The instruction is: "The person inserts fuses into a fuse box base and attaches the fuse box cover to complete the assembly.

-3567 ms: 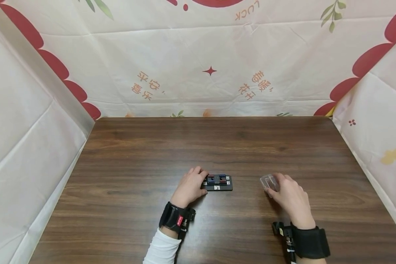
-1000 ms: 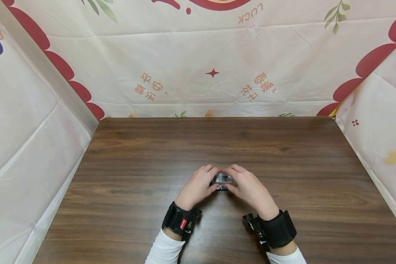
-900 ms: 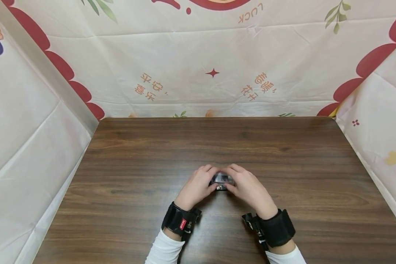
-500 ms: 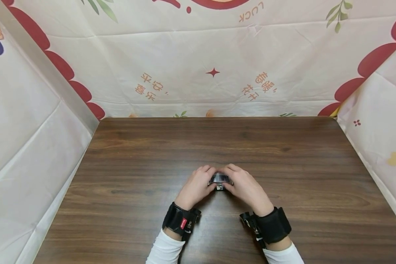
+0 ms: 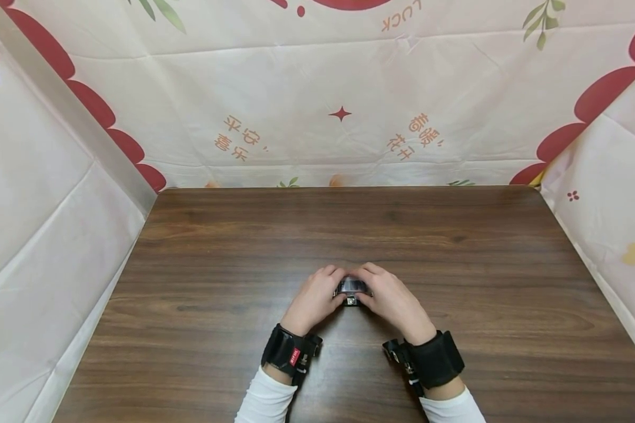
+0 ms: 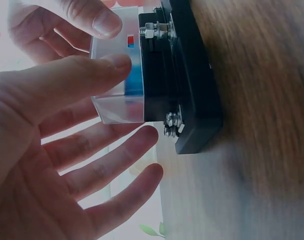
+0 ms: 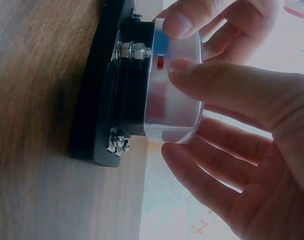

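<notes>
A clear plastic cover sits over a device on a black base, near the middle of the table. Blue and red parts show through the plastic, and metal screw terminals stick out along the base. My left hand holds the cover's left end between thumb and fingers. At the other end, my right hand grips it the same way. Both thumbs press the near side of the cover in the wrist views, while the far-side fingertips are partly hidden. The base lies flat on the tabletop.
The brown wood-grain table ends at a white printed cloth behind it. More cloth hangs along the left and right sides. Each wrist wears a black strap with a small camera.
Earlier, my right hand held the clear cover off to the right while my left held the black base. The cover now sits on the device; over the last second, hands and device shifted slightly left.
</notes>
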Motion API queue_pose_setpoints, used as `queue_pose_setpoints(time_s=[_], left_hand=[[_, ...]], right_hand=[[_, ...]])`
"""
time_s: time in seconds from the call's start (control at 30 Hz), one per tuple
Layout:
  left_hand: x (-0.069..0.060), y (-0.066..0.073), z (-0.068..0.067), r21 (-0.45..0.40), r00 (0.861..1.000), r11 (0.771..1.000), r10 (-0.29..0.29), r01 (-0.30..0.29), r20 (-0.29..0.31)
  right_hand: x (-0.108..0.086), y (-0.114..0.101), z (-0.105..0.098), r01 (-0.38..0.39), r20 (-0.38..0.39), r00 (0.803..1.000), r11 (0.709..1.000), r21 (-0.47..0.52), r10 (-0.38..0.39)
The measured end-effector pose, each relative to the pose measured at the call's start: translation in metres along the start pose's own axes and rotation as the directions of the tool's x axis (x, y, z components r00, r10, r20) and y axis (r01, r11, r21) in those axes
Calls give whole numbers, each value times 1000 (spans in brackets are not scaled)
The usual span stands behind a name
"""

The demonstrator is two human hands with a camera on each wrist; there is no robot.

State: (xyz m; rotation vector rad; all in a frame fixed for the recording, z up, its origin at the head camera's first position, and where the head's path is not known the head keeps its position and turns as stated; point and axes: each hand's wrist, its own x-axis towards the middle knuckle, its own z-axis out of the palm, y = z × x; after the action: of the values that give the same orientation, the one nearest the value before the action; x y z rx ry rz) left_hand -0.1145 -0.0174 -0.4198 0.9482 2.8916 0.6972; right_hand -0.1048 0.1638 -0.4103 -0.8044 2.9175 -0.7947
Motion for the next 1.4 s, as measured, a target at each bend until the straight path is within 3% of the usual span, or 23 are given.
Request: queue_pose_setpoints(time_s=[0.6, 1.0, 1.4], left_hand=[[1, -3, 5, 0, 1000, 1000, -20, 20, 16], [1, -5, 4, -15, 999, 1000, -27, 27, 18], [1, -5, 5, -50, 999, 998, -42, 43, 16]], right_hand=[[0, 5, 7, -9, -23, 1000, 999, 33, 10], [0, 1, 11, -65, -32, 997, 997, 42, 66], [2, 5, 10, -39, -24, 999, 997, 68, 41]])
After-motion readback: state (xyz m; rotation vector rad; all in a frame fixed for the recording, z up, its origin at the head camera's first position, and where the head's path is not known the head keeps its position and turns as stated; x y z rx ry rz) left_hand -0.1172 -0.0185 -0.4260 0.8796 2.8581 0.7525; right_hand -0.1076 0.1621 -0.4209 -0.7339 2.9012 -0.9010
